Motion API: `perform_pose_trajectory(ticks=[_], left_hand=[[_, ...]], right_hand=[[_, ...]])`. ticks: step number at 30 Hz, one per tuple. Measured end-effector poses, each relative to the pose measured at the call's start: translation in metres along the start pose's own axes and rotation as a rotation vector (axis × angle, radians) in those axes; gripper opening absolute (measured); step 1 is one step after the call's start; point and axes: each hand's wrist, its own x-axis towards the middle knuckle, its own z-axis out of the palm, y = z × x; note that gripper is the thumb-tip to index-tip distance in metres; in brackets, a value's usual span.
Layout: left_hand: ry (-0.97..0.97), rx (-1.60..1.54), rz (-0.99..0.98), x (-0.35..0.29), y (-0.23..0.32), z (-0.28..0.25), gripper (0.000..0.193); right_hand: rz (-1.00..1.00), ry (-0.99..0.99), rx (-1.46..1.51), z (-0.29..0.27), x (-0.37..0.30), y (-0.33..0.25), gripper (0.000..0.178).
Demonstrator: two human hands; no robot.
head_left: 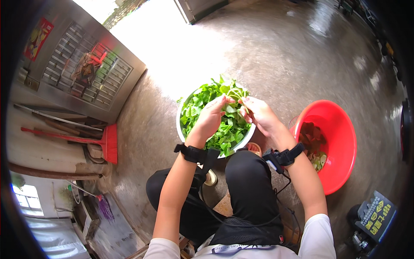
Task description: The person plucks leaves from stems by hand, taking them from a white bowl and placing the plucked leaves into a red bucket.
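A pale round basin heaped with leafy greens stands on the floor in front of my knees. Over its far half my two hands meet around a small bunch of green stems. My left hand pinches the bunch at its left side, fingertips and thumb together. My right hand grips the stems from the right with curled fingers. Leaves stick up beyond the fingertips. Both wrists carry black straps, and a cable hangs from the right one.
At my right stands a red bucket with leaf scraps in it. A red broom leans by the left wall, below a metal door. A purple mop is lower left. A dark printed box lies at lower right.
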Motion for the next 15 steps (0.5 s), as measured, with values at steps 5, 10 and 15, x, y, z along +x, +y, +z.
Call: perform_pose_trajectory(ticks=[5, 10, 15], left_hand=[[-0.396, 0.028, 0.011, 0.000, 0.020, 0.019, 0.019], [-0.702, 0.567, 0.059, -0.001, 0.053, 0.080, 0.024], [-0.537, 1.467, 0.930, -0.019, 0.044, 0.157, 0.008]], right_hand=[[-0.090, -0.001, -0.016, -0.020, -0.036, -0.031, 0.016], [-0.215, 0.138, -0.140, -0.051, -0.098, -0.067, 0.018], [-0.274, 0.383, -0.236, -0.089, -0.170, -0.078, 0.020]])
